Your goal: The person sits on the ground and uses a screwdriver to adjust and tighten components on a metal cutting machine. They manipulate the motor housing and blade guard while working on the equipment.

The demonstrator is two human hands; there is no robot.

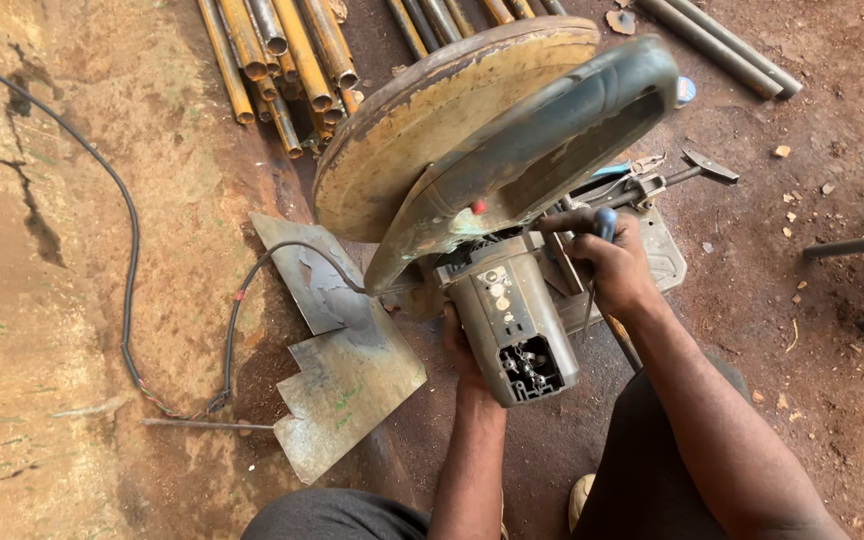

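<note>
Hands [607,265] grip rusty, round-guarded chop saw [492,190].

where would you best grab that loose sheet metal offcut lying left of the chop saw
Take the sheet metal offcut by its long straight near-right edge, coming from the person's side. It lies flat on the dirt floor, so fingers must slide under an edge. The left side is notched and stepped with likely sharp corners, and the black power cable runs along there. The left hand is probably closest.
</note>
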